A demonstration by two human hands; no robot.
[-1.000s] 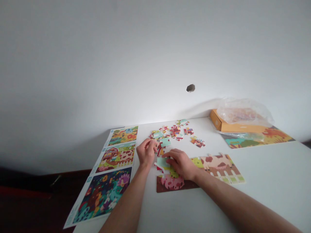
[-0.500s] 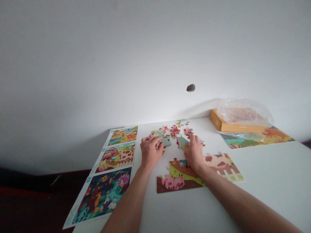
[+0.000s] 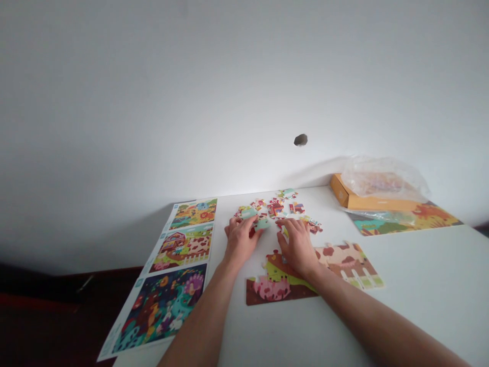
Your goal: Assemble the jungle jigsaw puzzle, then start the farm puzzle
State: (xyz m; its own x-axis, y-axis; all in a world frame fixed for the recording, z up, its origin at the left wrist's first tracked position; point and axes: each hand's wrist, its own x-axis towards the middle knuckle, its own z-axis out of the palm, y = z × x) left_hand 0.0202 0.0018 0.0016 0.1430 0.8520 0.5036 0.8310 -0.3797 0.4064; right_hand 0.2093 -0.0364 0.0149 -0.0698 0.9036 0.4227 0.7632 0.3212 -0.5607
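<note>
My left hand (image 3: 240,238) rests on the white table (image 3: 416,285) with its fingertips on a pale teal puzzle piece (image 3: 261,223) at the near edge of the loose pieces (image 3: 278,206). My right hand (image 3: 298,246) lies palm down just behind the partly built puzzle (image 3: 275,285), its fingers spread over a green piece that they mostly cover. The built strip shows a pink pig, green grass and a brown cow with a white fence (image 3: 353,265).
A long sheet with three printed pictures (image 3: 168,275) lies at the table's left edge. At the back right stand an orange box (image 3: 362,201), a clear plastic bag (image 3: 382,176) on it and a finished picture (image 3: 405,220). A dark hole (image 3: 300,139) marks the wall.
My right hand left the built strip, went up to the loose pieces, then drew back a little toward the strip. My left hand slid forward and flattened onto the teal piece.
</note>
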